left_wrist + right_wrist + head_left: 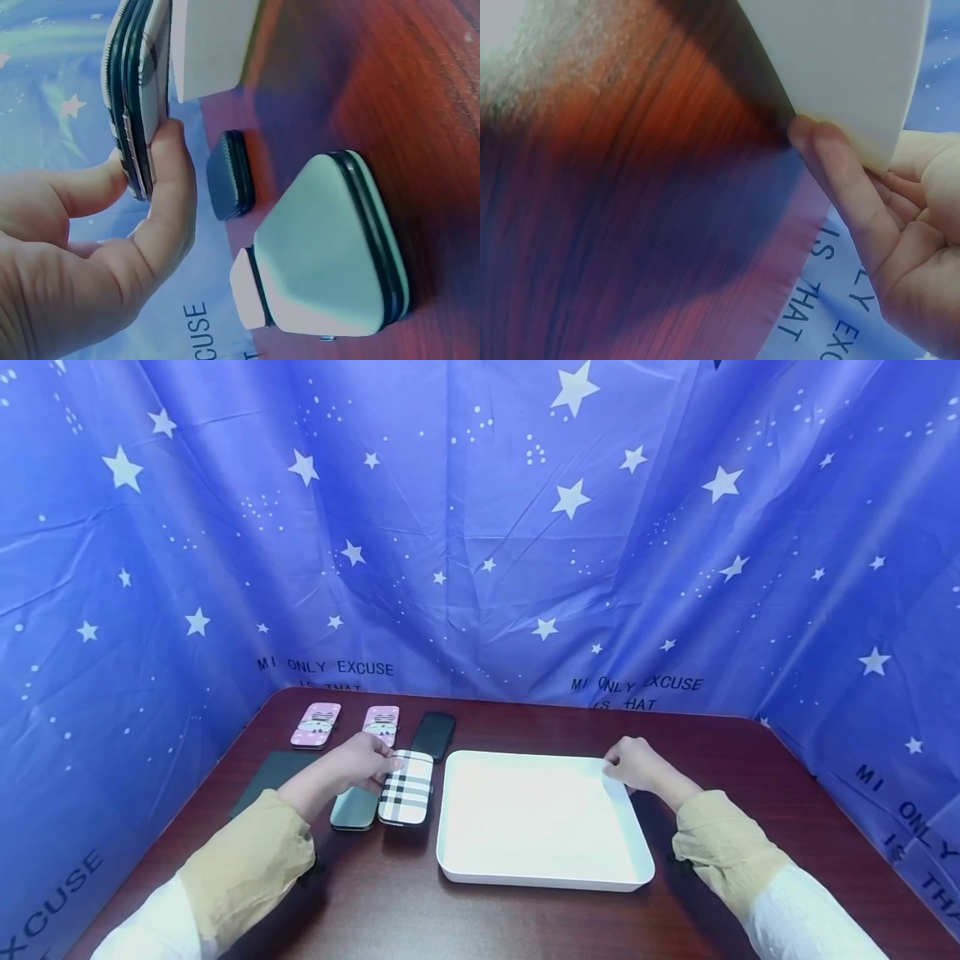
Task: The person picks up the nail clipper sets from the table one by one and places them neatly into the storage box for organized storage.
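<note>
My left hand (360, 762) pinches a black-and-white plaid case (406, 793) by its upper left edge. In the left wrist view, the thumb and fingers hold the plaid case (139, 82) on its two faces, raised above the table. Just right of it lies a white tray (540, 827), whose inside is bare. My right hand (639, 763) grips the tray's far right corner; in the right wrist view the fingers (847, 180) press the outer wall and the thumb is over the rim. A pale green case (354, 810) lies beside the plaid one, partly under the left hand.
Two pink patterned cases (316, 725) and a black case (434, 735) lie along the back left of the dark red wooden table (390, 902). A dark green flat thing (272, 777) is partly behind the left arm. A blue starred curtain (480, 527) surrounds the table.
</note>
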The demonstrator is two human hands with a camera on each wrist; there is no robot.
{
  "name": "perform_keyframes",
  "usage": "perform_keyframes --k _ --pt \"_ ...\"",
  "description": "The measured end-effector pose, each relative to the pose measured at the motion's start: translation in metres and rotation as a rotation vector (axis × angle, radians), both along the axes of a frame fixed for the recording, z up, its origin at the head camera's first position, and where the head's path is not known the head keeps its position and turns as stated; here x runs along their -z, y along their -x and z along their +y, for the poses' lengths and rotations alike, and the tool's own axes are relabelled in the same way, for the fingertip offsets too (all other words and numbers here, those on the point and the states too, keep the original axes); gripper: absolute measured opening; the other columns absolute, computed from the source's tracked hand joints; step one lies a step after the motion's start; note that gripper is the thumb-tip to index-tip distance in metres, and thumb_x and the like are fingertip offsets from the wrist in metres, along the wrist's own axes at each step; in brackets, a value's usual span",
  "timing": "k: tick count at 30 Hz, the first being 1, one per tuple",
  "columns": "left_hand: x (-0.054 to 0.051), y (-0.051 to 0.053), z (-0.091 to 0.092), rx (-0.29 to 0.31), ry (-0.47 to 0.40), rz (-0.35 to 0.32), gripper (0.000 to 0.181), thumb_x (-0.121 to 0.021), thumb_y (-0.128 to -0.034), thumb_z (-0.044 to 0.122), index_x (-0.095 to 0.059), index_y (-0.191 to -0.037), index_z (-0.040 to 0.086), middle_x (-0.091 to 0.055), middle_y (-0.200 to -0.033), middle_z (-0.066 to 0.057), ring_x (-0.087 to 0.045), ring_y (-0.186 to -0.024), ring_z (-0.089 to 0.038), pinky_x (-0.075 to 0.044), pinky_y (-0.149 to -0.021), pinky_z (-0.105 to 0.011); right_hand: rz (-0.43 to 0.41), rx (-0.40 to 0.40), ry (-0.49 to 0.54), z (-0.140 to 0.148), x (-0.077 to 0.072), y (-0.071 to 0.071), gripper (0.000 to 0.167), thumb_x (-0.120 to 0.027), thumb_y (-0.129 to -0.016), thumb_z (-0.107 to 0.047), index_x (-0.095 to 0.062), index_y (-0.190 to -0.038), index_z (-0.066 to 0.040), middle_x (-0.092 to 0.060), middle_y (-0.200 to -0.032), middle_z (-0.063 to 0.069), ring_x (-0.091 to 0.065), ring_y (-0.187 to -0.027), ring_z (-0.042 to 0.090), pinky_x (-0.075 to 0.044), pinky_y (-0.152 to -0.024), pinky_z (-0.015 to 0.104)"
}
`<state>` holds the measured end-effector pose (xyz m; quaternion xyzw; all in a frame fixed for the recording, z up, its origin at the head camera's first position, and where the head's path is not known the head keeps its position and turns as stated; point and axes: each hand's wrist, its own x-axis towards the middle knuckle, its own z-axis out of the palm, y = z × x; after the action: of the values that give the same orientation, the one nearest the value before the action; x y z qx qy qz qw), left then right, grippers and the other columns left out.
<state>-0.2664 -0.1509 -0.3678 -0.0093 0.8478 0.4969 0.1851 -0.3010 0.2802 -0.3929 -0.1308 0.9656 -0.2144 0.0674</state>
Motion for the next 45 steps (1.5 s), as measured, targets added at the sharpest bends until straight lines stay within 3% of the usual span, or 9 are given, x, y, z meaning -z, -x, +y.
perform_keyframes --k 10,17,22,29,36,45 --pt "-0.020 0.003 0.008 0.032 -0.059 -0.017 0.029 -0.054 -0.1018 0.008 -0.051 -0.121 -0.014 -0.065 -0.095 -0.015 -0.063 -0.078 -0.017 -0.060 -0.079 -0.041 -0.002 -0.006 -0.014 -0.002 -0.001 -0.001 0.044 -0.054 -0.091 0.001 -0.036 -0.056 -0.019 -0.022 -0.051 -0.010 -0.058 -0.044 0.010 -0.050 -0.050 0.025" --pt "-0.029 0.005 0.022 0.016 -0.105 -0.022 0.029 -0.055 -0.1014 0.008 -0.051 -0.121 -0.013 -0.066 -0.097 -0.018 -0.066 -0.080 -0.019 -0.061 -0.078 -0.039 0.005 -0.007 -0.033 -0.003 0.000 0.000 0.046 -0.055 -0.091 0.001 -0.034 -0.056 -0.019 -0.022 -0.050 -0.009 -0.056 -0.043 0.011 -0.046 -0.049 0.024" --pt "-0.035 0.006 0.037 0.036 -0.169 -0.031 0.029 -0.055 -0.1014 0.007 -0.052 -0.121 -0.014 -0.067 -0.101 -0.020 -0.067 -0.082 -0.020 -0.061 -0.080 -0.040 0.002 0.002 -0.035 -0.004 0.001 0.000 0.045 -0.055 -0.092 0.000 -0.035 -0.056 -0.019 -0.023 -0.050 -0.009 -0.056 -0.044 0.011 -0.045 -0.049 0.023" --pt "-0.039 0.007 0.062 0.070 -0.212 -0.035 0.033 -0.056 -0.1007 0.007 -0.052 -0.126 -0.014 -0.067 -0.110 -0.024 -0.068 -0.089 -0.023 -0.060 -0.082 -0.042 0.024 0.003 -0.047 -0.005 0.000 0.000 0.048 -0.053 -0.090 0.001 -0.031 -0.053 -0.020 -0.023 -0.048 -0.009 -0.047 -0.040 0.010 -0.038 -0.047 0.022" --pt "-0.043 0.010 0.088 0.079 -0.231 -0.053 0.025 -0.059 -0.0993 0.008 -0.057 -0.117 -0.010 -0.068 -0.101 -0.018 -0.068 -0.085 -0.022 -0.060 -0.081 -0.039 0.038 -0.006 -0.044 -0.004 -0.001 -0.001 0.048 -0.053 -0.088 0.002 -0.030 -0.053 -0.020 -0.023 -0.048 -0.010 -0.046 -0.039 0.009 -0.035 -0.046 0.022" --pt "-0.042 0.016 0.116 0.094 -0.249 -0.061 0.028 -0.062 -0.0979 0.009 -0.057 -0.118 -0.009 -0.069 -0.099 -0.017 -0.068 -0.082 -0.021 -0.061 -0.076 -0.034 0.033 -0.007 -0.035 -0.004 -0.001 0.000 0.049 -0.054 -0.087 0.001 -0.030 -0.050 -0.021 -0.023 -0.045 -0.012 -0.047 -0.038 0.009 -0.035 -0.045 0.020"
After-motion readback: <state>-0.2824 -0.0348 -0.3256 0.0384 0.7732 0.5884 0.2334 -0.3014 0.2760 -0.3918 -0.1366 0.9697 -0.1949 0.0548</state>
